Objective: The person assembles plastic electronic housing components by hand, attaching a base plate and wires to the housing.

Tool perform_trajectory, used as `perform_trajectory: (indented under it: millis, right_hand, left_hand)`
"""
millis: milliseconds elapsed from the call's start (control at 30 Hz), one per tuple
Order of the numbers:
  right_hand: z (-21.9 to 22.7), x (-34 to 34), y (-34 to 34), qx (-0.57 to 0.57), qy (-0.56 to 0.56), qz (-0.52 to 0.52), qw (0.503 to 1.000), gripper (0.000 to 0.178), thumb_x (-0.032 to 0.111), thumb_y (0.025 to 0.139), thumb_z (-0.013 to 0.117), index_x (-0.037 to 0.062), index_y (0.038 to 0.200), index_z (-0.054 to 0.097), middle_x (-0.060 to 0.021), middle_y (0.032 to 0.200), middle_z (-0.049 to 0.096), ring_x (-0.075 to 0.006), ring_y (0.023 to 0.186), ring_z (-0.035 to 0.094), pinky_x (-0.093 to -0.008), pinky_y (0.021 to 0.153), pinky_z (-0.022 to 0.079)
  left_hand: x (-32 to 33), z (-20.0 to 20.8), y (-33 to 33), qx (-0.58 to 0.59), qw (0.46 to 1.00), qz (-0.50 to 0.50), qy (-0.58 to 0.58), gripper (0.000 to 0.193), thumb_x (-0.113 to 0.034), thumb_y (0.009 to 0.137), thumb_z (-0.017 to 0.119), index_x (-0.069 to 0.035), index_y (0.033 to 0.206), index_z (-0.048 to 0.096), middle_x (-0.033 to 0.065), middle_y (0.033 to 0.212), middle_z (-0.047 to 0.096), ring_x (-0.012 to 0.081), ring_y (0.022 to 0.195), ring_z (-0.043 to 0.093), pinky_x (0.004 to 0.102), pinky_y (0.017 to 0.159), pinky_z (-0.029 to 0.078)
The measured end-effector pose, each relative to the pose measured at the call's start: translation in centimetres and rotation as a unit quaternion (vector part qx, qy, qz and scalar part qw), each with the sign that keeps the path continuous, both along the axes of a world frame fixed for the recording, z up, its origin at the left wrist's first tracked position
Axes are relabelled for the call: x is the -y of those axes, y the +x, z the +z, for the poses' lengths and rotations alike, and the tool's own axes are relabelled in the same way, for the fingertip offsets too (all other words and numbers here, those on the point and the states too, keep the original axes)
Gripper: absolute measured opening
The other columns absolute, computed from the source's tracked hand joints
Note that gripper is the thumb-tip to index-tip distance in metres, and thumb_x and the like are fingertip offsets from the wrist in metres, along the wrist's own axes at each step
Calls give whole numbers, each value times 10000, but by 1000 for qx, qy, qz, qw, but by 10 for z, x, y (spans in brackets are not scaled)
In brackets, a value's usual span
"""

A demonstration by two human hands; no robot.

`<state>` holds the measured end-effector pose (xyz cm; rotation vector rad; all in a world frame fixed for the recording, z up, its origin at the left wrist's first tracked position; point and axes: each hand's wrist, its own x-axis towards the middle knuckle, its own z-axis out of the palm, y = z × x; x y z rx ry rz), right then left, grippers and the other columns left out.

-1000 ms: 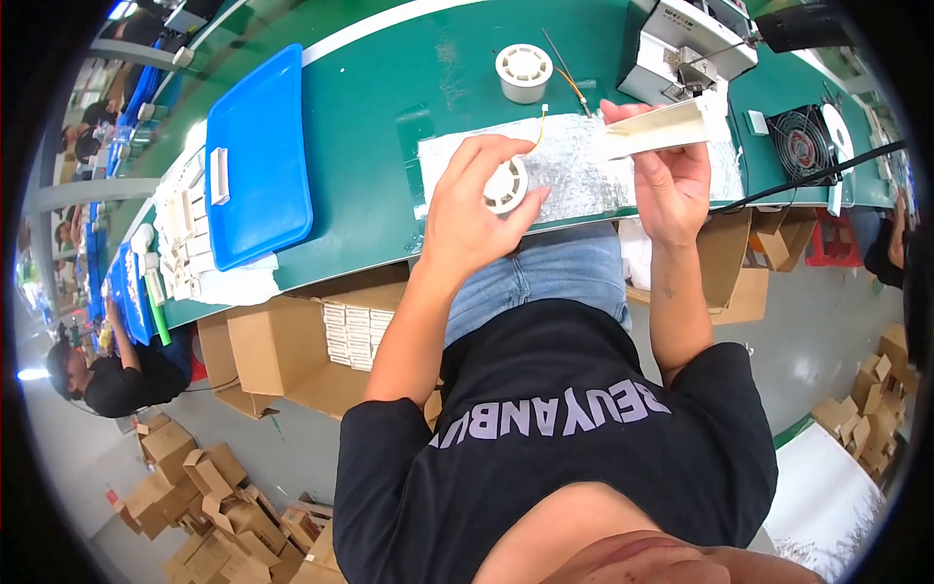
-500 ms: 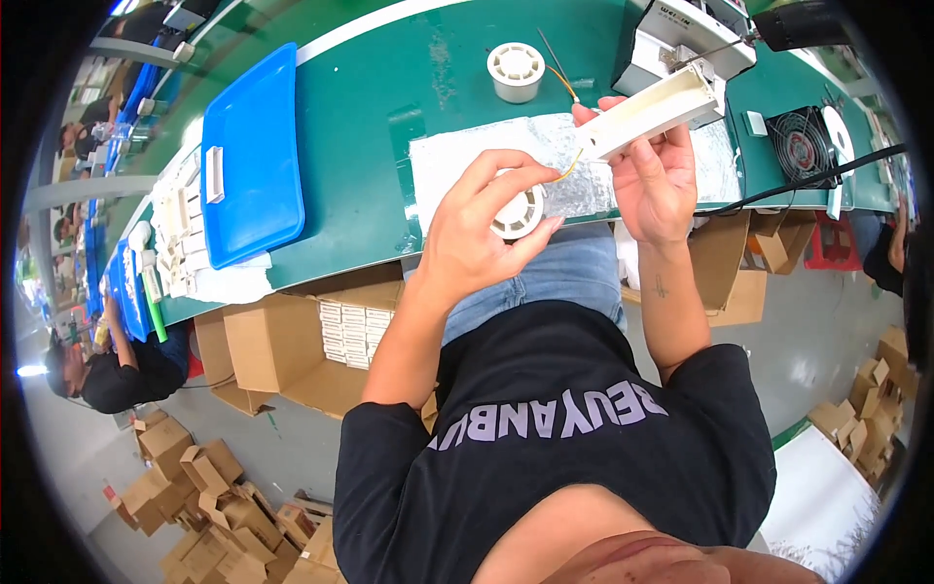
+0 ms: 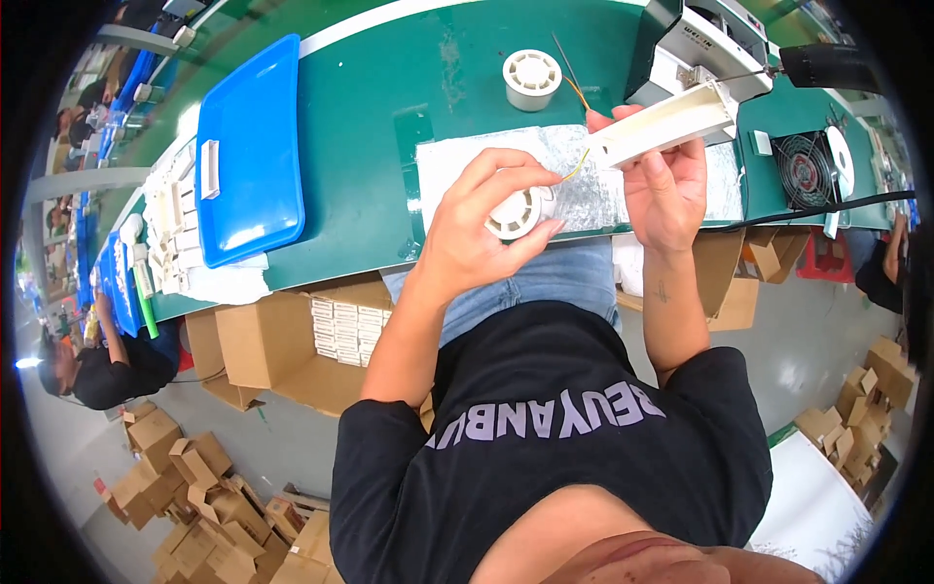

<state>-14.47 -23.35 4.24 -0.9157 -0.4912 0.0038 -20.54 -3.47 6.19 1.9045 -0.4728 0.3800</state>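
- Near the worktop's [image 3: 360, 195] near edge, your left hand [image 3: 472, 219] curls around the slotted part [image 3: 514, 214].
- Your right hand [image 3: 668, 202] grips the channel [image 3: 666, 127].
- You're seemingly guiding wire [image 3: 581, 167] channelward; next calls for fine alignment.

A lettered black T-shirt [image 3: 559, 462] tops blue jeans [image 3: 545, 277].

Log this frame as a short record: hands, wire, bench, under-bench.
left hand: holds white round slotted part
right hand: holds white channel-shaped housing, tilted, open side visible
yellow wire: spans from left hand to housing's left end; whether threaded, cannot tell
green bench: second round part; blue tray with one white piece; black fan
under bench: open carton, stacked white pieces
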Motion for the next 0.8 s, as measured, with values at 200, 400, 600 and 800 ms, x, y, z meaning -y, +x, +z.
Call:
perform_trajectory:
  millis: [200,400,600,800]
  right_hand:
    - [9,1,4,35,-12,8,999,397,54,951,536,11,1317,389,-256,1285,515,-476,1209,512,-628,1068,363]
    - [-10,-9,-12,-40,-24,18,999,412,52,926,580,8,1286,385,-229,1234,554,-350,1171,570,-624,1040,405]
    - [-29,-21,-24,-29,-42,12,999,535,-77,876,609,-12,1340,351,-199,1236,560,-289,1161,582,-415,1007,472]
    - [-35,-28,-34,-29,-140,0,990,533,-63,856,660,-22,1314,389,-145,1211,566,-222,1137,583,-356,978,479]
  left_hand:
    - [-4,-1,5,-2,1000,-25,-15,375,-20,656,792,-61,1013,685,91,1019,615,250,938,632,328,801,512]
    - [-9,-14,6,9,999,-41,-31,448,-19,648,805,-44,1065,641,106,1038,609,252,983,619,338,835,506]
    - [0,-42,12,-34,966,-69,-245,619,-62,659,820,-27,1202,523,139,1162,552,266,1103,543,369,948,442]
    - [-21,-20,-8,-89,993,15,74,681,-92,701,812,-21,1298,492,134,1217,563,249,1116,548,353,980,432]
